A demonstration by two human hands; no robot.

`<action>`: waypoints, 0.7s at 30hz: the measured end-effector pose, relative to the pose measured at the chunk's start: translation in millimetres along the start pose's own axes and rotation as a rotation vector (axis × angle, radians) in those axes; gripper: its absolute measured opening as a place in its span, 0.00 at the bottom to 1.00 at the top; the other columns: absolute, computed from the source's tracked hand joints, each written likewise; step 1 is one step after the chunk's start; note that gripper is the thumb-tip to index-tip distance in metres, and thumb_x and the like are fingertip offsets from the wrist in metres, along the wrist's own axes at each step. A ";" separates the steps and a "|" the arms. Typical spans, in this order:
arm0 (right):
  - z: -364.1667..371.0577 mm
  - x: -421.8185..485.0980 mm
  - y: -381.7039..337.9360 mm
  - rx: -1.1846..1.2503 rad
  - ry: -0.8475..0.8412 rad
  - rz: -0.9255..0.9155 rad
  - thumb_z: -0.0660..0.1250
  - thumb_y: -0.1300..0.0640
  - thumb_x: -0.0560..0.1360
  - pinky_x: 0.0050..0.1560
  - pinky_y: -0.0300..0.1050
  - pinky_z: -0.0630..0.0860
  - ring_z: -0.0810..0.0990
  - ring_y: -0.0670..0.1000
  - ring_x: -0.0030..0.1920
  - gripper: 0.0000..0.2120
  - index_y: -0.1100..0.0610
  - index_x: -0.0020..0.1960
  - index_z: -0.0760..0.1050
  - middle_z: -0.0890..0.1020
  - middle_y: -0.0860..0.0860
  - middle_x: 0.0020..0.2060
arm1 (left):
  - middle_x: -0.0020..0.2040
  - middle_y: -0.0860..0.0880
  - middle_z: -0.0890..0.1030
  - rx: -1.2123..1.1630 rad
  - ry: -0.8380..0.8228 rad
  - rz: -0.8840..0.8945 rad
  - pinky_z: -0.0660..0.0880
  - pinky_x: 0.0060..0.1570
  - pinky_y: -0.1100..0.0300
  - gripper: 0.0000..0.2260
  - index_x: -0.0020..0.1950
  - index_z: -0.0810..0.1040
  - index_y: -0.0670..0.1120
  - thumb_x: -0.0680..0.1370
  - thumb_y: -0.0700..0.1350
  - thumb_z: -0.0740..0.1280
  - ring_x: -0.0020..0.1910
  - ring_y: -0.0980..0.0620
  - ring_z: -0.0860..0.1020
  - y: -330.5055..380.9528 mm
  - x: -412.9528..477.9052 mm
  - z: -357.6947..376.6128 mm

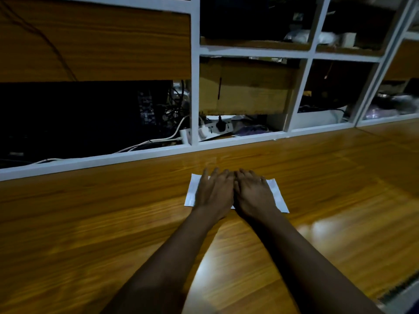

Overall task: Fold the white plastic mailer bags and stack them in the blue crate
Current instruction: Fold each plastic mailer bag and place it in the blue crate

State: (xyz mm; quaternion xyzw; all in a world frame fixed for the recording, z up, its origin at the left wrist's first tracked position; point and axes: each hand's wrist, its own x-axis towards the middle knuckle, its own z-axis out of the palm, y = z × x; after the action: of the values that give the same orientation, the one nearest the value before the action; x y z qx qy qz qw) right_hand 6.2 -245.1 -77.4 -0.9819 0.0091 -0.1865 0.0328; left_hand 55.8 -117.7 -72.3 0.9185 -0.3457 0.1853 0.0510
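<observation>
Left hand, right hand: both flat, nothing gripped, side by side, palms pressing the mailer bag.
Mailer bag: white, lying flat on the wooden surface, its ends showing either side of the hands.
Blue crate: not in view.
Advice: sweep palms outward from the bag's middle, expelling air and sharpening the crease.

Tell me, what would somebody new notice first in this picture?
The left hand and right hand press flat, side by side, on a white mailer bag lying on the glossy wooden table. Behind them, white-framed shelving holds a cardboard box and a power strip.
</observation>
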 end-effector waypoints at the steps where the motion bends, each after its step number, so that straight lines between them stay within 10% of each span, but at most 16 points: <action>1: 0.9 1.9 -1.7 0.025 -0.022 0.011 0.51 0.49 0.79 0.64 0.65 0.68 0.73 0.65 0.67 0.26 0.63 0.70 0.71 0.75 0.61 0.67 | 0.74 0.47 0.69 -0.013 -0.025 0.004 0.57 0.73 0.44 0.21 0.74 0.68 0.47 0.81 0.49 0.60 0.74 0.43 0.65 3.4 3.1 4.5; 6: 7.5 10.7 4.3 -0.018 -0.245 0.093 0.48 0.49 0.84 0.76 0.61 0.50 0.51 0.58 0.79 0.27 0.56 0.80 0.51 0.54 0.54 0.80 | 0.78 0.47 0.62 -0.107 -0.071 0.001 0.56 0.72 0.47 0.24 0.78 0.61 0.46 0.82 0.46 0.58 0.76 0.42 0.60 -4.3 8.3 18.7; 17: 6.5 16.8 6.5 -0.032 -0.339 0.142 0.43 0.48 0.85 0.77 0.60 0.47 0.45 0.57 0.80 0.27 0.57 0.81 0.46 0.47 0.54 0.81 | 0.79 0.41 0.59 -0.001 -0.242 0.004 0.49 0.75 0.45 0.44 0.78 0.62 0.42 0.70 0.56 0.25 0.78 0.40 0.55 -19.0 20.6 40.0; 21: 4.0 15.9 8.5 -0.024 -0.359 0.172 0.42 0.45 0.85 0.77 0.59 0.45 0.44 0.57 0.80 0.28 0.57 0.81 0.45 0.45 0.54 0.81 | 0.79 0.41 0.58 -0.070 -0.274 -0.098 0.48 0.75 0.43 0.40 0.79 0.60 0.45 0.75 0.59 0.29 0.78 0.40 0.54 -22.2 19.0 33.0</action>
State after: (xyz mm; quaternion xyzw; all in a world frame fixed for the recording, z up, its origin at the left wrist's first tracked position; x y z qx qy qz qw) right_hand 22.4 -253.8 -75.9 -0.9953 0.0894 -0.0048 0.0382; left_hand 93.5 -119.9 -95.0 0.9486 -0.3102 0.0436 0.0442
